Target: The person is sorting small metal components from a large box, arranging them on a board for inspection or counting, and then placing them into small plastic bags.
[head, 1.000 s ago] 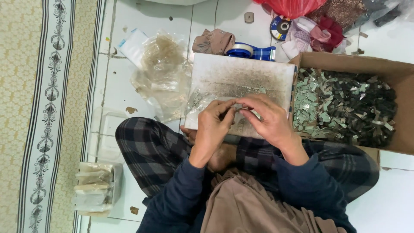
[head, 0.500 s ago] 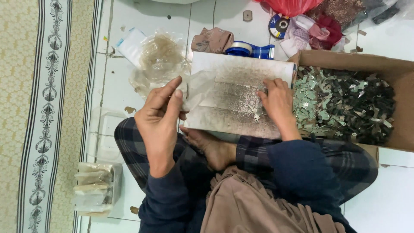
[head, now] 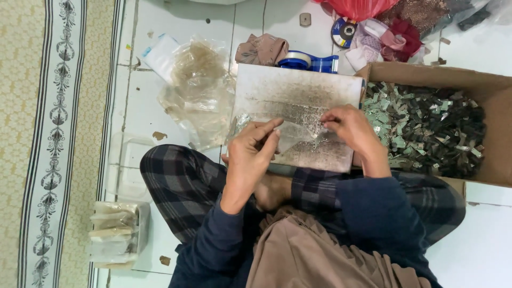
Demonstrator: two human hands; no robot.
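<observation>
Our grip is a two-handed pinch, left hand (head: 255, 152) and right hand (head: 349, 128) holding a small clear bag (head: 290, 136) over the grey board (head: 298, 90), and tiny pieces could spill if it tilts.

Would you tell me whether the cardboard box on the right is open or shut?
Open: the cardboard box has no lid over it, and the heap of small dark pieces inside shows plainly from above.

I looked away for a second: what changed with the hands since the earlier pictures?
The left hand, which had swung out to the board's left edge, came back toward the middle. Both hands now pinch a small clear bag over the grey board; the right hand has its grip at the bag's right corner. The cardboard box of small pieces and the tape dispenser stayed put.
</observation>
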